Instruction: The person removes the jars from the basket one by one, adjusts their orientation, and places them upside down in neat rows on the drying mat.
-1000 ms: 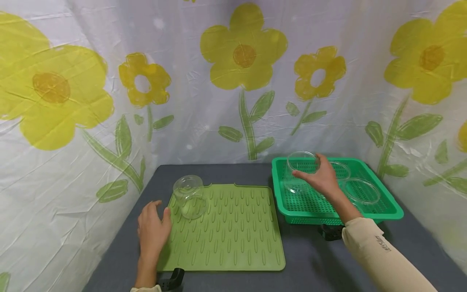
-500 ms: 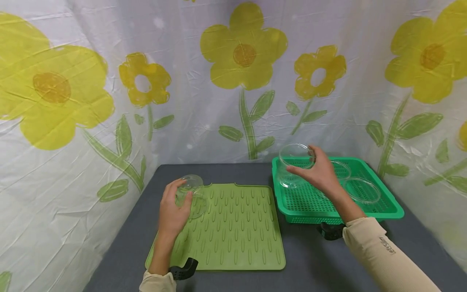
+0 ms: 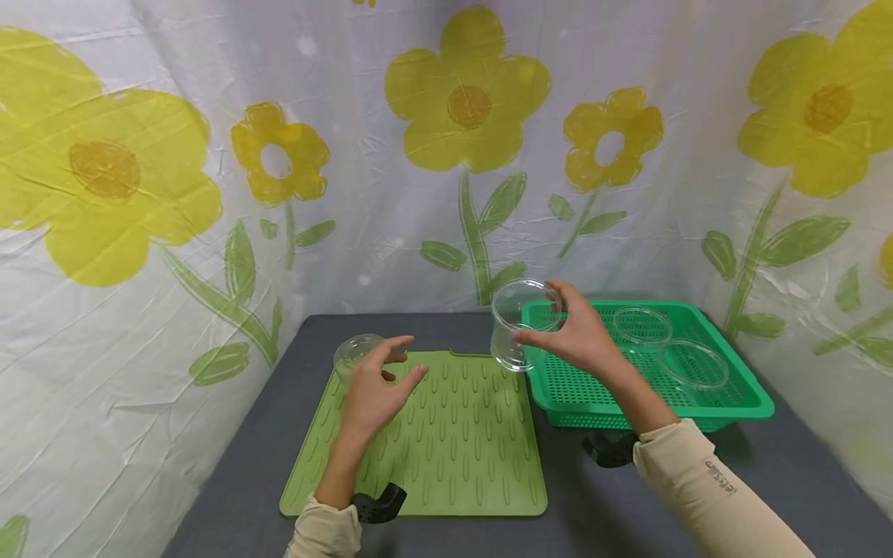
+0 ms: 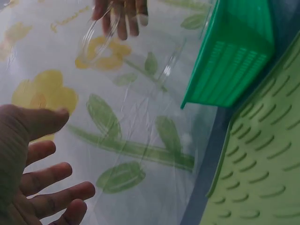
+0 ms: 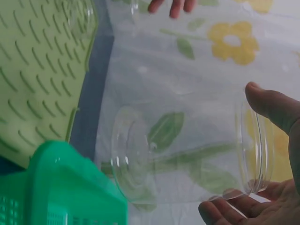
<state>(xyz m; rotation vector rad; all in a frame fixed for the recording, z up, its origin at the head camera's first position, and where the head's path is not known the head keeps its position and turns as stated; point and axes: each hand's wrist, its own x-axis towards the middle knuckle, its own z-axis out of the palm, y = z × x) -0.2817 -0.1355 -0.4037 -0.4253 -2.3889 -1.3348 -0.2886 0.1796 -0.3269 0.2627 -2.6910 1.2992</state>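
Note:
My right hand grips a clear jar near its rim, thumb on one side and fingers on the other. The right wrist view shows the same see-through jar from the side. It hangs between the green mat and the green basket. Over the mat's left part, my left hand has its fingers spread with nothing between them; the left wrist view shows these fingers apart. A second clear jar stands at the mat's back left corner, partly hidden behind the left hand.
Inside the basket, two round clear rims show on the right side. A curtain printed with yellow flowers closes off the back and sides. Dark grey cloth covers the table.
My right hand has lifted the jar and carried it left, out over the basket's left edge. The left hand has moved right, past the jar on the mat.

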